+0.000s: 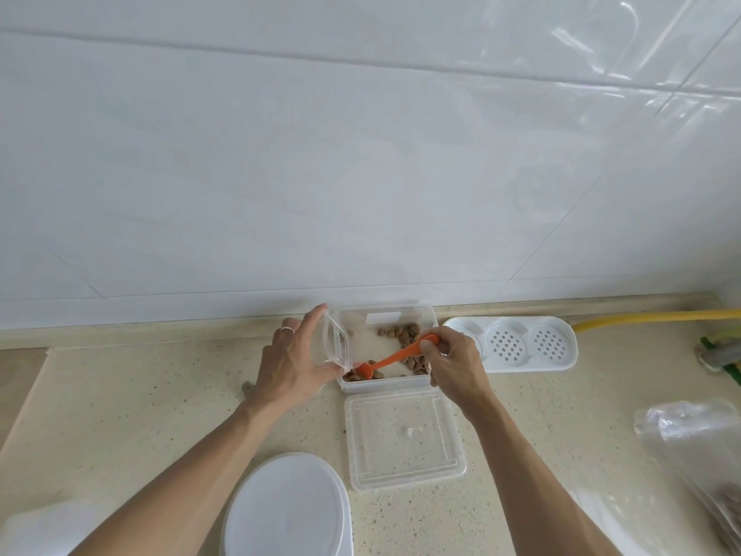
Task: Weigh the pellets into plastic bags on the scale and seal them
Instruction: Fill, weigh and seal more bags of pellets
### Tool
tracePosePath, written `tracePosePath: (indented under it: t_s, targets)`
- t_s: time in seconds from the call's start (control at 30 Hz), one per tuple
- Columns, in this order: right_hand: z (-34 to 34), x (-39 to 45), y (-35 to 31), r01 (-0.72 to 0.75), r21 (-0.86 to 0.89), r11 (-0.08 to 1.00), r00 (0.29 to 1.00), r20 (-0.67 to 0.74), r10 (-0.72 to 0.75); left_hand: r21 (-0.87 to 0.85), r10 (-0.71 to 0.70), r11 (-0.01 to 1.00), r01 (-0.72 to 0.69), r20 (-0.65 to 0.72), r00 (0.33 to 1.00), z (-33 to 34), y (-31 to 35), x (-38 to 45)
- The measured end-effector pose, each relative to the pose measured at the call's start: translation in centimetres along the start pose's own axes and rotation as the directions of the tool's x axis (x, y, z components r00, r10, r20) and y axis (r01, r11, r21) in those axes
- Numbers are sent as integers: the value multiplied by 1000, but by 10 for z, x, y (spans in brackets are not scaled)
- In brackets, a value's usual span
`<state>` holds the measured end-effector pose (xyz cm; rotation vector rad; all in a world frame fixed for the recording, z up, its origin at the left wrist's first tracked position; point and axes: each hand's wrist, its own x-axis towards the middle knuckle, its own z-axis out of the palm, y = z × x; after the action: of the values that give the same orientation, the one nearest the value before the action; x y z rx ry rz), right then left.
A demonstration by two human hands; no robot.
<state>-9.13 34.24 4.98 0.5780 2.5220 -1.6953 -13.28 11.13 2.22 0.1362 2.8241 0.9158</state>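
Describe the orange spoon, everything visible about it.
The orange spoon looks like smooth plastic, one piece, with a slim handle and a small bowl. The right hand pinches the handle's upper end. It slants down to the left, its bowl low among the brown pellets in the clear container, right beside the mouth of the plastic bag that the left hand holds open.

Bright, even light with glare on the wall tiles (601,46); wide-angle bending and softness toward the edges.
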Motion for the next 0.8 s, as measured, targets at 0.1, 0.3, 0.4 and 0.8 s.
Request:
tracePosePath:
  t_s: [0.1, 0.3, 0.4, 0.8]
  targets:
    - [1, -2, 2, -63, 29, 998, 998, -14, 63, 27, 10, 1000, -10, -1, 1000, 0, -1, -1]
    - [1, -8, 10, -198, 230, 953, 972, -82, 222, 112, 51, 992, -50, -6, 999, -1, 1, 0]
    - [-1, -9, 14, -229, 340, 912, 957, -94, 275, 120, 58, 991, -56, -14, 998, -4, 3, 2]
    - [-32, -6, 0, -180, 555, 812, 935, -159, 316, 225, 69, 972, -65, -8, 998, -21, 4, 10]
